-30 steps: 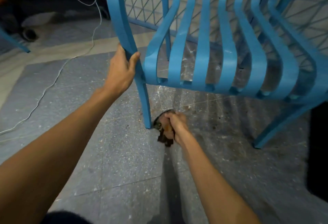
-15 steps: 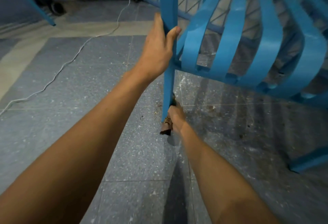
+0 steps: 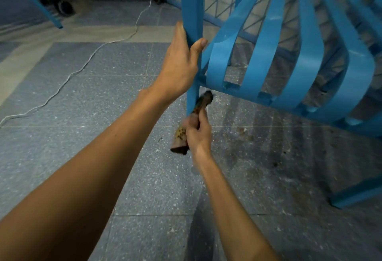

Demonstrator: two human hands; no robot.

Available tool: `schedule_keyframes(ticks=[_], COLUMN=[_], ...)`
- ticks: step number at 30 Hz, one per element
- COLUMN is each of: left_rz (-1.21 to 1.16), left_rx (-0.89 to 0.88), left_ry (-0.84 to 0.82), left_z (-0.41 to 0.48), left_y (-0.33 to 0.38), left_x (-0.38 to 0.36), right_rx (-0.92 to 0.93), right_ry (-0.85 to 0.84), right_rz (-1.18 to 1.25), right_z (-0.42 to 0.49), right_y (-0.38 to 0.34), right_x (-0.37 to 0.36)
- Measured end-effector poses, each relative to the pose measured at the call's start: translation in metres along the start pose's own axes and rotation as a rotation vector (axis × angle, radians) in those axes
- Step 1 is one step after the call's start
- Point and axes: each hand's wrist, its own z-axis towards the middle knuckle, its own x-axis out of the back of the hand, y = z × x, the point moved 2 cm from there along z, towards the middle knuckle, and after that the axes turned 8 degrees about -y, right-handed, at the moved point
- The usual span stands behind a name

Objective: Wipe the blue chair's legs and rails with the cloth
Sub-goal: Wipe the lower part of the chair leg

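The blue slatted chair (image 3: 268,58) fills the upper right of the head view, tilted toward me. My left hand (image 3: 182,62) grips its front left upright just above the seat rail, thumb on the near face. Below that, my right hand (image 3: 197,132) grips a dirty brown spotted cloth (image 3: 182,138) wrapped round the lower part of that same leg (image 3: 192,99). One end of the cloth sticks up behind the leg, the other hangs under my fist. The foot of the leg is hidden by hand and cloth.
A white cable (image 3: 82,68) snakes over the grey speckled floor tiles on the left. Another blue leg (image 3: 37,2) stands at the far left, near dark wheeled gear. A blue mesh fence (image 3: 219,2) runs behind the chair. Another chair leg (image 3: 355,194) touches the floor at right.
My right hand has slid up the leg with the cloth, from beside the foot to the lower leg. The view has come closer and the left hand keeps its grip.
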Motion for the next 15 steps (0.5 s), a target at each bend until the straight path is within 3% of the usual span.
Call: schedule_keyframes(ticks=[6, 12, 15], left_rz=[-0.024, -0.042, -0.056], left_rx=[0.0, 0.014, 0.023], left_ry=[-0.009, -0.017, -0.006], left_z=[0.0, 0.001, 0.001], left_y=[-0.003, -0.004, -0.003], left_x=[-0.003, -0.003, -0.002], right_rx=[-0.38, -0.15, -0.037], right_ry=[-0.027, -0.017, 0.001], right_rz=[-0.021, 0.26, 0.169], right_z=[0.012, 0.023, 0.017], right_y=[0.055, -0.013, -0.024], right_x=[0.008, 0.013, 0.004])
